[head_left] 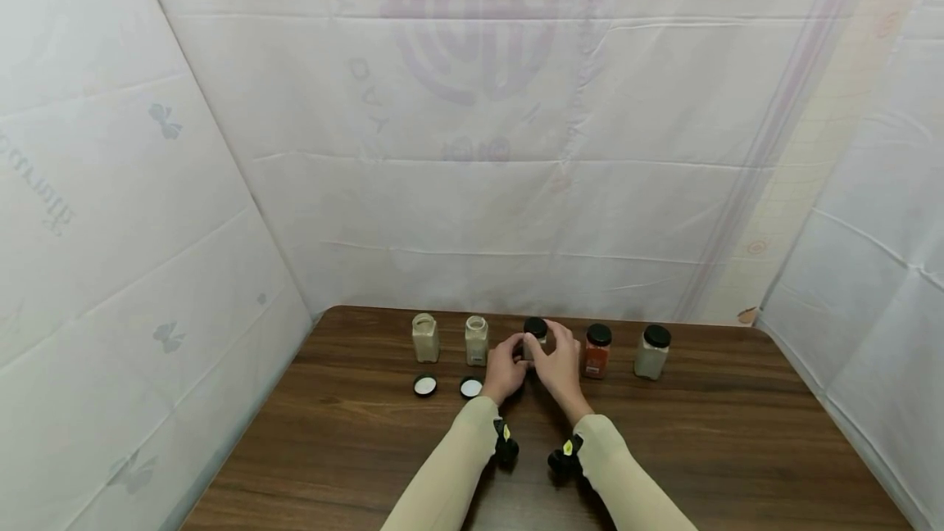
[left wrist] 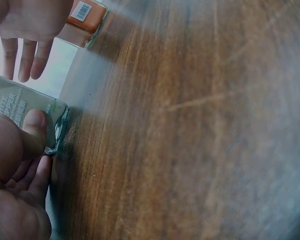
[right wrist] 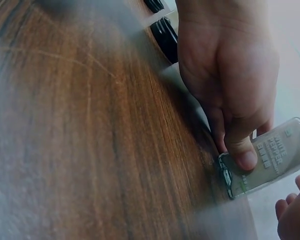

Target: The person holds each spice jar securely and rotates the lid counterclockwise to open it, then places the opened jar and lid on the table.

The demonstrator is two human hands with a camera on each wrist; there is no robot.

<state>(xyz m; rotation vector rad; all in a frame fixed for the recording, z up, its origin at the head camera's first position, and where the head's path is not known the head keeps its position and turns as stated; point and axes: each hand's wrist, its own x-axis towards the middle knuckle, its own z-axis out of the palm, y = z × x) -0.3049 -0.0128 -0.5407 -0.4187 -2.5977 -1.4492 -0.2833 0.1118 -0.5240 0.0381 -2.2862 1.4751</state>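
Observation:
A clear square jar of pale powder point(right wrist: 286, 150), embossed with pepper lettering, stands on the table between both hands. Low on its body, my left hand point(head_left: 504, 369) grips it, the thumb point(left wrist: 35, 122) pressed flat against the lettered side. My right hand point(head_left: 560, 365) has its thumb and index finger around the top, at the black lid point(head_left: 535, 326). Its other fingers hang away from the glass in the left wrist view. To the right stands a capped jar of orange-red powder point(head_left: 596, 355), close by the right hand.
Two uncapped jars, one far left point(head_left: 425, 340) and one nearer point(head_left: 476, 342), stand in the row. Before them lie two black lids, white insides up: one left point(head_left: 424, 385), one right point(head_left: 470, 387). Another capped pale jar point(head_left: 652, 355) ends the row. Behind hangs a white sheet point(head_left: 442, 211).

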